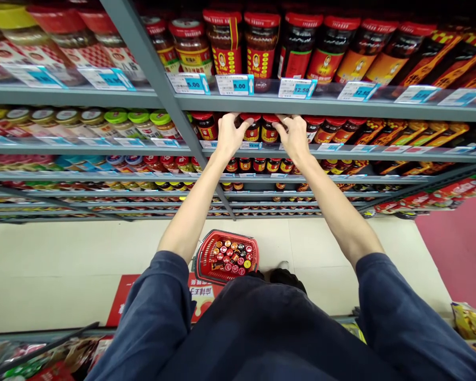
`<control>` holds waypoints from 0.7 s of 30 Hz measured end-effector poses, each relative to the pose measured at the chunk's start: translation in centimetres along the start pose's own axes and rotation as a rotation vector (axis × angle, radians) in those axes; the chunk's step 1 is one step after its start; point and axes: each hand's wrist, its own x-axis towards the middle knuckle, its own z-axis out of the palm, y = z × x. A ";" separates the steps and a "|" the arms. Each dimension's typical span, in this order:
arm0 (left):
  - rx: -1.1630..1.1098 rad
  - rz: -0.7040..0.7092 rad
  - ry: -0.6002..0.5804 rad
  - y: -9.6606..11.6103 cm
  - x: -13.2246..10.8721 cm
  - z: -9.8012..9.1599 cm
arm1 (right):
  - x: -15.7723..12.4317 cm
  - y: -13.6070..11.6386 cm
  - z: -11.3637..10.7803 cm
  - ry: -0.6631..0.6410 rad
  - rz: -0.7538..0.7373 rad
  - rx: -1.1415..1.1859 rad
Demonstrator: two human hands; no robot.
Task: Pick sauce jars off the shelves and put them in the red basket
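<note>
Near the shelf's front edge (333, 155), two red-lidded jars (269, 133) stand between the left hand (230, 136) and the right hand (296, 136), both curled with thumbs inward, though I cannot tell whether either grips.

Floor (321, 243) bright, evenly lit; deep shadow behind top-row jars (261, 45). Wide-angle stretch toward the edges. Shirt front (257, 333) dark, soft, little detail.

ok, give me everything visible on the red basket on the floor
The red basket looks plastic, with slotted walls and dark edging along its rim. It sits upright on the tiled floor, below the shelves. Inside are jars, mostly lids up: many red, one yellow. Where its handle rests is unclear.
</note>
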 end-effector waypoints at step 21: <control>0.298 0.078 -0.012 -3.1 -4.9 -2.2 | -4.6 -1.1 5.1 -0.048 0.087 0.149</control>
